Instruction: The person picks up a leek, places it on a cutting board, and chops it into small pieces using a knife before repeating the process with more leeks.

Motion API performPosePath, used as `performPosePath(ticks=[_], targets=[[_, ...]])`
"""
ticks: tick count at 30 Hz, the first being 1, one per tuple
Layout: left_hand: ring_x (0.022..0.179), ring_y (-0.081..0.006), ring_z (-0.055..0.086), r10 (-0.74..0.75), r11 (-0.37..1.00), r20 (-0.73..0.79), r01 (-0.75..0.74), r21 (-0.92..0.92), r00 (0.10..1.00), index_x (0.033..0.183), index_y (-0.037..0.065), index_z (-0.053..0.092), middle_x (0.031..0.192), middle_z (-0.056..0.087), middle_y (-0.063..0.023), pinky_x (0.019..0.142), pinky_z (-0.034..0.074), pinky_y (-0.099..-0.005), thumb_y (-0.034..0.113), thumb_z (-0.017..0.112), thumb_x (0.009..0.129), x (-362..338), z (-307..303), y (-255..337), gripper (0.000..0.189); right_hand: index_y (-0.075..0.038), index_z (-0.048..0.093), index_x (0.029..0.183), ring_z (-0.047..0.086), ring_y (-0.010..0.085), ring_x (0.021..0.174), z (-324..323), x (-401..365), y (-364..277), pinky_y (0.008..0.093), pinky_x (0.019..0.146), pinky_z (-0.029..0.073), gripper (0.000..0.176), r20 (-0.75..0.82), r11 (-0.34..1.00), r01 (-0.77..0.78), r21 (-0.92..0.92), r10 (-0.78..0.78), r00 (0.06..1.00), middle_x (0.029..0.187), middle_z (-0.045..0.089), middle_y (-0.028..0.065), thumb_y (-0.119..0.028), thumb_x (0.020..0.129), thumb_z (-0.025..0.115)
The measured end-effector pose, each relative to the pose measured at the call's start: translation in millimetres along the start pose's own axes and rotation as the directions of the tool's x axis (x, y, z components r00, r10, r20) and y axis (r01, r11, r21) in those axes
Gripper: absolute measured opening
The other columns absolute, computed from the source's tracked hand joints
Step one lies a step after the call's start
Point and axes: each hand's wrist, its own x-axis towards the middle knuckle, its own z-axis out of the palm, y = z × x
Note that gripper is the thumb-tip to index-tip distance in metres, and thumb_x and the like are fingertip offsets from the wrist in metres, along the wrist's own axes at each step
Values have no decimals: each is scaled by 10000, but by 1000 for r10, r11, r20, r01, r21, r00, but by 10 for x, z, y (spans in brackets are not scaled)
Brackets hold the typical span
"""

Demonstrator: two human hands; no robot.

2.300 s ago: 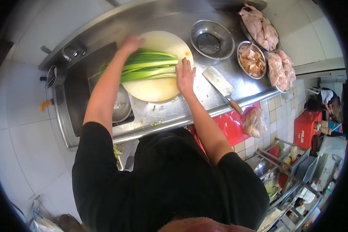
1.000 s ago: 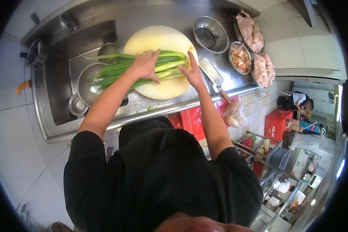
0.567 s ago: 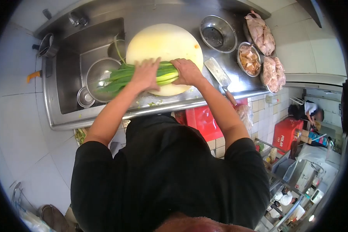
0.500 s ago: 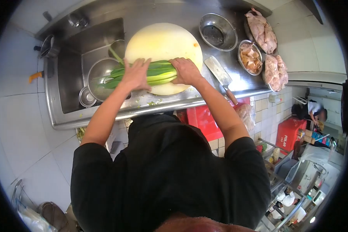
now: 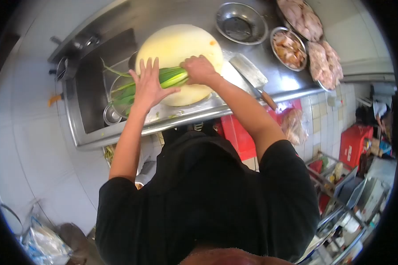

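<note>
Around the steel worktop

A cleaver [image 5: 251, 74] lies flat on the steel counter [image 5: 285, 86], its handle reaching the front edge. Behind it stand an empty steel bowl [image 5: 241, 23] and a smaller bowl [image 5: 289, 48] of chopped pieces, perhaps chicken. Raw poultry [image 5: 325, 64] is heaped far right. A little steel cup [image 5: 109, 115] sits in the sink [image 5: 89, 106].

Single cam, head-mounted, fisheye with a round black vignette. Pitched steeply down, almost plumb, so the wearer's own black shirt [image 5: 199, 190] fills the lower half. It faces the steel counter [image 5: 185, 11] along the top edge, with the sink [image 5: 93, 92] upper left and the round cutting board [image 5: 177, 39] top centre. Work zone is close, above centre: left hand [image 5: 149, 86] and right hand [image 5: 199, 70] on the green onions [image 5: 170, 77]. Frame is rolled; tiled floor [image 5: 327, 119] and racks [image 5: 340, 185] spill in at right.
</note>
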Motion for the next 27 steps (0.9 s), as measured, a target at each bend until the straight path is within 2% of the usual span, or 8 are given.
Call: performPosePath(ticks=[2, 6, 9, 13, 15, 18, 22, 27], targets=[[1572, -416, 327, 81, 955, -38, -89, -283, 996, 1585, 74, 479, 1620, 477, -218, 1273, 130, -672, 709, 580, 972, 161, 265, 226, 888, -137, 726, 1188, 681, 278, 1164, 29, -42, 2, 473, 989, 517, 528, -24, 1000, -13, 24, 14, 1000, 1179, 734, 78, -325, 723, 891], [1334, -367, 603, -86, 956, -133, 45, -290, 987, 1517, 111, 585, 1410, 677, -177, 1178, 301, -647, 719, 411, 1040, 455, 974, 506, 792, -123, 730, 1198, 678, 284, 1167, 202, -15, 80, 455, 1012, 506, 559, -71, 991, -89, 104, 97, 993, 1191, 728, 109, -344, 713, 900], [1188, -319, 668, -34, 976, -223, -16, -218, 974, 1505, 164, 611, 1287, 736, -135, 1115, 372, -611, 690, 463, 1034, 451, 1068, 516, 721, -95, 722, 1220, 646, 331, 1242, 252, -114, 197, 465, 1074, 474, 609, -240, 968, 41, 246, 20, 971, 1266, 711, 157, -361, 704, 909], [1108, -293, 681, -20, 999, -160, 15, -30, 987, 1443, 244, 677, 1211, 751, -99, 1084, 405, -587, 654, 524, 1017, 501, 1102, 532, 610, -59, 689, 1289, 544, 423, 1367, 285, -975, 424, 495, 1168, 414, 650, -490, 840, -123, 528, 419, 764, 1442, 622, 231, -329, 742, 913], [1097, -293, 680, -6, 1000, -190, 5, -6, 982, 1408, 267, 705, 1188, 753, -89, 1086, 405, -589, 635, 545, 1012, 488, 1114, 516, 564, -26, 682, 1277, 579, 422, 1297, 575, -1676, 781, 510, 1120, 454, 560, -570, 815, -473, 335, 575, 588, 1366, 647, 241, -256, 802, 871], [1131, -310, 675, -11, 1000, -175, 8, -20, 985, 1367, 257, 733, 1203, 752, -94, 1104, 387, -619, 634, 528, 1022, 499, 1083, 522, 551, -16, 611, 1369, 626, 415, 1200, 817, -2524, 1044, 529, 1041, 498, 580, -341, 628, -769, 119, 753, 563, 1306, 656, 221, -216, 856, 794], [1161, -323, 676, -10, 1000, -180, 5, -27, 984, 1374, 231, 724, 1211, 747, -126, 1119, 369, -659, 635, 508, 1033, 486, 1035, 541, 571, -92, 509, 1493, 650, 392, 1153, 588, -2485, 929, 531, 974, 533, 620, -122, 632, -771, -76, 762, 636, 1185, 665, 187, -145, 905, 700], [1127, -335, 690, -54, 996, -56, 50, -74, 997, 1364, 192, 719, 1180, 745, -171, 1114, 366, -667, 642, 488, 1043, 491, 927, 567, 599, -37, 558, 1460, 686, 452, 1123, 536, -2465, 729, 539, 974, 545, 559, -127, 585, -782, 217, 811, 571, 1188, 702, 289, -125, 918, 660]])
